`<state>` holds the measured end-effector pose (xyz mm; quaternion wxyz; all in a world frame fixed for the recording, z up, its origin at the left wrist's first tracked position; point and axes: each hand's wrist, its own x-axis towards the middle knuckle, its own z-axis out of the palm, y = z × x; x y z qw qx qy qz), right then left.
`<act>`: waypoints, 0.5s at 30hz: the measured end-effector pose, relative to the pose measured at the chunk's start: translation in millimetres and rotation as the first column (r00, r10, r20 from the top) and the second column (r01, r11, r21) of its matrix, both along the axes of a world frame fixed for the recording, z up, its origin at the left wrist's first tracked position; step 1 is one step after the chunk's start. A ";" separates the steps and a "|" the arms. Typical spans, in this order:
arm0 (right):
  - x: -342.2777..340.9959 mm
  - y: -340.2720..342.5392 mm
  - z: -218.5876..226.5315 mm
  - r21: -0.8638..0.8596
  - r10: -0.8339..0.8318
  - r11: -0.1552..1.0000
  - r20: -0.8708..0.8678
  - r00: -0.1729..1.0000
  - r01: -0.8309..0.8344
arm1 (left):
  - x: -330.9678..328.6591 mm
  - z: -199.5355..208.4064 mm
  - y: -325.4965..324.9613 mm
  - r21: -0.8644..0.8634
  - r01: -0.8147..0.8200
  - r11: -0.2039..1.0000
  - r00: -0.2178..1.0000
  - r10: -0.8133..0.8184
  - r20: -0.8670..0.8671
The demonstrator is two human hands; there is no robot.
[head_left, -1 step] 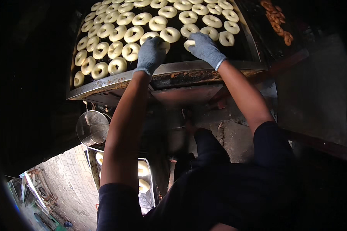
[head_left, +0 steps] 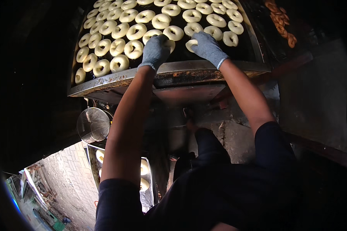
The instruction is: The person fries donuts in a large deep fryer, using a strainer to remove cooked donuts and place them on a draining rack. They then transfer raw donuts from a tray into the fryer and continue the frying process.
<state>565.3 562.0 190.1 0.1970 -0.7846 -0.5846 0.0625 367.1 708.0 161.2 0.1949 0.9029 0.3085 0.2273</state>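
The left hand (head_left: pixel 155 52), in a grey-blue knitted glove, has its fingers clamped on a pale, glossy dough ring (head_left: pixel 171 46); the similarly gloved right hand (head_left: pixel 208 48) grips a second pale dough piece (head_left: pixel 189 46). Both sit at the near side of the broad, dark, metal-rimmed pan (head_left: pixel 187 66). I'd pinch lightly, keeping clear of the neighbouring rings (head_left: pixel 173 33).

I take this for a small, dim bakery kitchen: pale dough rings (head_left: pixel 216 20) crowd a broad metal-rimmed cooking pan (head_left: pixel 181 66), more sit on a tray (head_left: pixel 145 200) below, and browned twisted pastries (head_left: pixel 280 30) lie off to the right. A round mesh strainer (head_left: pixel 92 125) is near, and bright brick paving (head_left: pixel 71 165) suggests it opens outdoors.
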 end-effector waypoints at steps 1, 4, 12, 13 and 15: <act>5.8 4.9 -12.4 -0.016 0.006 1.000 0.076 0.997 -0.005 | 8.6 -13.8 4.2 0.020 -0.011 1.000 0.999 0.012 -0.038; 19.3 16.2 -31.3 0.038 -0.077 0.997 0.281 0.956 0.069 | 11.4 -2.7 0.6 0.099 -0.153 0.983 0.975 0.166 -0.148; -173.7 -75.8 25.8 0.417 0.225 0.908 -0.425 0.877 -0.031 | -248.9 95.6 -138.9 -0.253 -0.283 0.925 0.853 0.364 0.375; -239.6 -102.0 37.8 0.349 0.341 0.922 -0.537 0.771 -0.165 | -307.6 89.2 -170.7 -0.315 -0.383 0.868 0.817 0.478 0.323; -345.6 -139.7 44.6 0.203 0.477 0.868 -0.593 0.649 -0.453 | -421.3 48.4 -234.4 -0.505 -0.611 0.609 0.596 0.774 0.213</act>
